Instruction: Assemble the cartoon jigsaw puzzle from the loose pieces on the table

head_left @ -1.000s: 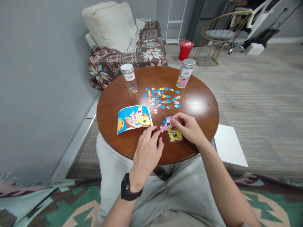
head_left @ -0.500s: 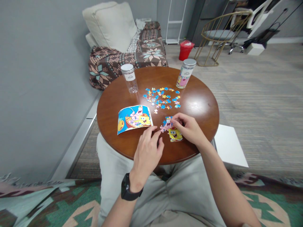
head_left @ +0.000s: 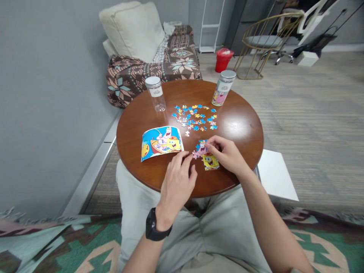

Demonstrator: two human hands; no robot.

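Observation:
A small partly joined jigsaw puzzle [head_left: 211, 162] lies near the front of the round table, with a yellow cartoon face below and a pink figure on blue above. My right hand [head_left: 226, 152] is over its upper right side, thumb and forefinger pinched on a puzzle piece at the edge, mostly hidden by the fingers. To the left, my left hand [head_left: 179, 175] rests on the table with its fingers apart and holding nothing, fingertips close to the pink pieces. A curled picture sheet [head_left: 162, 142] with the same cartoon figures lies left of the puzzle.
Several loose puzzle pieces [head_left: 196, 117] are scattered mid-table [head_left: 131, 129]. Behind them stand a clear lidded jar [head_left: 158, 100] on the left and a printed jar [head_left: 222, 93] on the right. A patterned couch [head_left: 182, 64] and a red bin [head_left: 223, 61] are beyond the table.

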